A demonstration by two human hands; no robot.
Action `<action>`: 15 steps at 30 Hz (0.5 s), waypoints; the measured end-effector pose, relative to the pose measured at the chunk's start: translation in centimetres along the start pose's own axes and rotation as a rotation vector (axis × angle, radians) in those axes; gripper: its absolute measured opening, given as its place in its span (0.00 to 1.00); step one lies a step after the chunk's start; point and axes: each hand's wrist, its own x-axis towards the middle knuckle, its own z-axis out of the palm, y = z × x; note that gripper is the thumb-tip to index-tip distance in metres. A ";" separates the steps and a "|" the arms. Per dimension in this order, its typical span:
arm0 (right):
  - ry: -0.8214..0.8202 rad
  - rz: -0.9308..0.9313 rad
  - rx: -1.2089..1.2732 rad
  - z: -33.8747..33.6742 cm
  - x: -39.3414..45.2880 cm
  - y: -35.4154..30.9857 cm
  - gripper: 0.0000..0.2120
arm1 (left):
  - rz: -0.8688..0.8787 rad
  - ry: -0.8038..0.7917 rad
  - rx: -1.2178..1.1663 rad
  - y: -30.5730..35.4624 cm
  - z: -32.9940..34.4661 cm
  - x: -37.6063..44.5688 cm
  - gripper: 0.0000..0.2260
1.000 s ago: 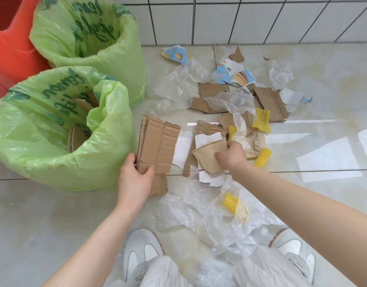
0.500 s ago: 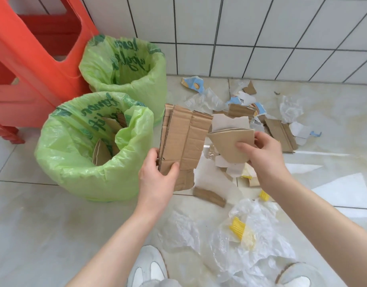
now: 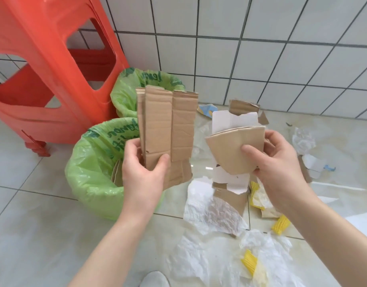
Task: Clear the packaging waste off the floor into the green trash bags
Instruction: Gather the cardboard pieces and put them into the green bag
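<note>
Transfer step: left hand (image 3: 144,175) grips folded cardboard (image 3: 168,129), right hand (image 3: 280,162) pinches paper scraps (image 3: 236,150); next, probably lower both into the near green bag (image 3: 89,170).

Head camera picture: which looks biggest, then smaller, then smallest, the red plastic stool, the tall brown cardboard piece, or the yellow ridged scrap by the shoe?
1. Red plastic stool
2. Tall brown cardboard piece, though it is nearer the camera
3. Yellow ridged scrap

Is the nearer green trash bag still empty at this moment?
No. A piece of brown cardboard already stands inside the nearer green trash bag, showing just left of the left hand.
</note>
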 end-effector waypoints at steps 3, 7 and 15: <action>-0.061 -0.029 0.009 2.7 0.5 -1.8 0.17 | 0.027 0.125 -0.053 0.8 -2.0 1.6 0.18; -0.180 -0.079 -0.036 7.0 0.9 -4.0 0.11 | 0.049 0.261 0.004 1.1 -5.3 3.9 0.13; -0.251 0.080 0.035 15.7 2.1 -4.5 0.06 | 0.042 0.480 -0.138 0.1 -9.0 6.6 0.10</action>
